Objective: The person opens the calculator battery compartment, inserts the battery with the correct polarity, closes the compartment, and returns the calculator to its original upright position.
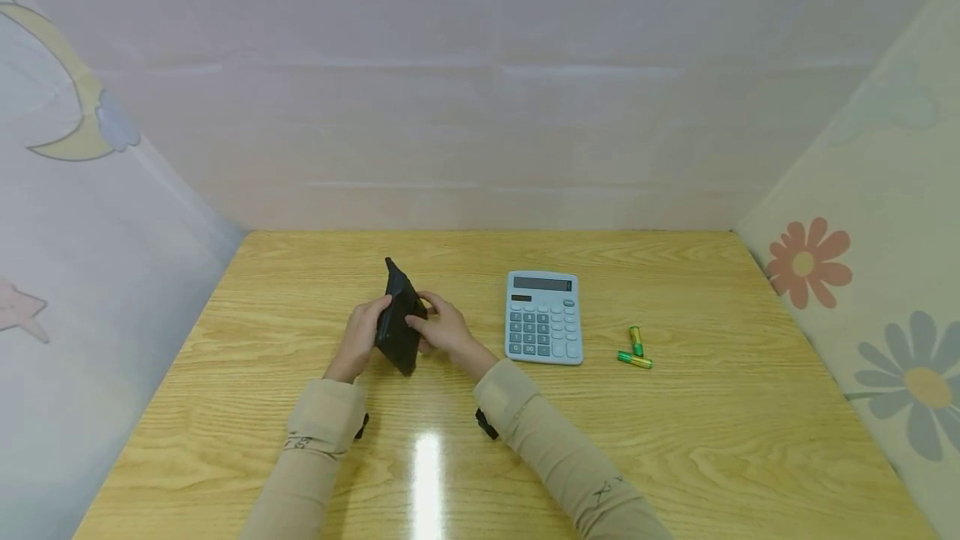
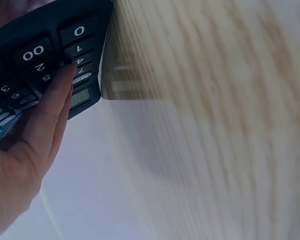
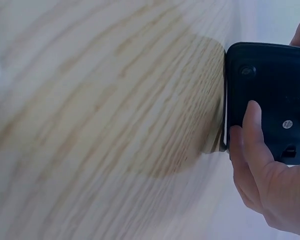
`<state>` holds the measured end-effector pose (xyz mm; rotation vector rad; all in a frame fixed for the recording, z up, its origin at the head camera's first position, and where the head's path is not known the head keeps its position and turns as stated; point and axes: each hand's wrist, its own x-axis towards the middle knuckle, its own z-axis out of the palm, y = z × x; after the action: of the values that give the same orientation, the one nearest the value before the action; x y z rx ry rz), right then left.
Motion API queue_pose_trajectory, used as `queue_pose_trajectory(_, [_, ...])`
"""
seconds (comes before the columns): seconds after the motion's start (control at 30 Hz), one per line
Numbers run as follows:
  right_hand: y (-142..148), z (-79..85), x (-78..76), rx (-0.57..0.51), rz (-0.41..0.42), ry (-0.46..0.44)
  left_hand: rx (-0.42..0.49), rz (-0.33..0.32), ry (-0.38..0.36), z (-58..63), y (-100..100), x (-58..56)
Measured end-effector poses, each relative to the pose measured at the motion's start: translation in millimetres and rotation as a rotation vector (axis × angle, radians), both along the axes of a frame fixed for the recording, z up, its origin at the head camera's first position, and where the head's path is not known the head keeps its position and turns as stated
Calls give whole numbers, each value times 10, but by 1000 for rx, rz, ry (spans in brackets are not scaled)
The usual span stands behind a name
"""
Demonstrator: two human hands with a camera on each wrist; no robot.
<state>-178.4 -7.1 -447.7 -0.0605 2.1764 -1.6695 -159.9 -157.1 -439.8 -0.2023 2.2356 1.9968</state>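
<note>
L hand point(image 2: 30, 135) on blk calc point(image 2: 50, 57), keys point(image 2: 33, 52) in L-wrist view only

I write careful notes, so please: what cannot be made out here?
Left wrist: some keys of the black calculator, hidden by the left hand.
Right wrist: part of its back, cut off by the right edge.
Right wrist: any print on the round sticker, too small.
Head: any lettering on the batteries, too small.

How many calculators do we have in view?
2. The black calculator is tilted up between the left hand and right hand; the light-blue calculator lies flat on the table to its right. No others show.
</note>
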Motion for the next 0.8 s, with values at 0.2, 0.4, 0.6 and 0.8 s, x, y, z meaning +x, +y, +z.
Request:
queue_pose_trajectory(0.2, [10, -11, -13, -39, 24, -85, 37, -13, -35, 151, 12, 50])
queue_pose_trajectory(0.4, [19, -27, -24, -71, 37, -119, 48, -23, -32, 137, -13, 38])
queue_pose_trajectory(0.6, [30, -20, -29, -82, 50, -140, 46, -31, -6, 23, -44, 0])
queue_pose_trajectory(0.8, [27, -22, -34, -69, 61, -146, 44, -8, 16, -33, -45, -16])
